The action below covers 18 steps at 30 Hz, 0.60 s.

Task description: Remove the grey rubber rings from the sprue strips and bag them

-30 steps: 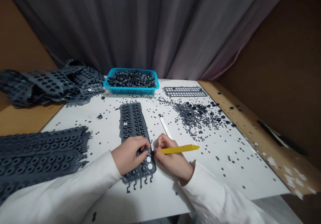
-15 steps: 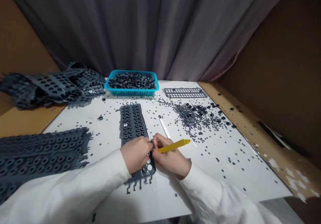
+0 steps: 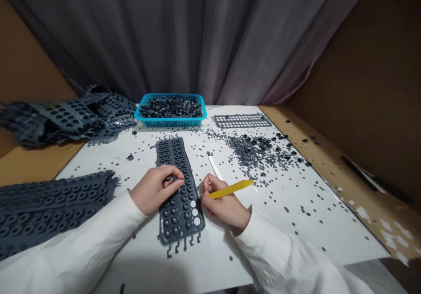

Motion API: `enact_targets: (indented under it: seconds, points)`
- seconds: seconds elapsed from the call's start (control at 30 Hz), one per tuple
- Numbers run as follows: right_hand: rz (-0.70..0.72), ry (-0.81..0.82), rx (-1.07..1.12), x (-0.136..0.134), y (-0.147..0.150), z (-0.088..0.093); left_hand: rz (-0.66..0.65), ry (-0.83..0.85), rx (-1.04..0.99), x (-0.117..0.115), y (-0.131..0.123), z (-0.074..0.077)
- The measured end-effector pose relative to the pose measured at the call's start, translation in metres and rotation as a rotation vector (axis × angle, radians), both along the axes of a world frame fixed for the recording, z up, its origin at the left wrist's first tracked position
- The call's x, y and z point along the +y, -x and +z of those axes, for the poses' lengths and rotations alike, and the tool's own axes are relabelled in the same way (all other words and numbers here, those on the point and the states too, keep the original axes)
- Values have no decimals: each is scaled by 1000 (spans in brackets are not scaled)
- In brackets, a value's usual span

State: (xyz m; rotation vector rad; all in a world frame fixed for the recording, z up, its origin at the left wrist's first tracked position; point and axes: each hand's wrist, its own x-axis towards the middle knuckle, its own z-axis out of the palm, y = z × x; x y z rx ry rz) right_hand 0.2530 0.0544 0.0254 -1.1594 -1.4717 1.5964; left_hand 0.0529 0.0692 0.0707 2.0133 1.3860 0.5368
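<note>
A dark grey rubber sheet (image 3: 180, 213) with two columns of rings lies lengthwise on the white board, and several of its lower holes show white. My left hand (image 3: 156, 191) rests over the sheet's middle, with a small dark ring (image 3: 169, 179) apparently pinched in its fingertips. Beside the sheet's lower right edge, my right hand (image 3: 223, 205) grips a yellow flat stick (image 3: 231, 189), whose near tip touches or nearly touches the sheet. The sheet's upper middle lies hidden under my left fingers.
A blue plastic basket (image 3: 170, 110) of dark rings stands at the back. Stacked rubber sheets (image 3: 55, 206) lie left, and more (image 3: 69, 118) lie back left. Loose rings and a white strip (image 3: 214, 166) cover the white board (image 3: 272, 228). Cardboard walls and a grey curtain surround it.
My left hand has moved left and up the sheet, uncovering its lower rows. The yellow stick has tilted a little, while my right hand stays beside the sheet.
</note>
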Motion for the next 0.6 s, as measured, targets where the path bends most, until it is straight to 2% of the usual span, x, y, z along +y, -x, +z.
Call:
enact_targets:
  seconds: [0.1,0.23,0.47,0.6]
  points:
    - [-55,-32,-2,5,-1,-1,-60,24,-1,-3,-2,-7]
    - [-32,-100,-69,9,0,-4,-150,1,-19,-4,-10,-14]
    - [-27,-200,-152,9,4,-2,-214,-55,41,0,-16,-16]
    - [-2,-242,-206,9,5,0,-280,-48,178,3,-22,-14]
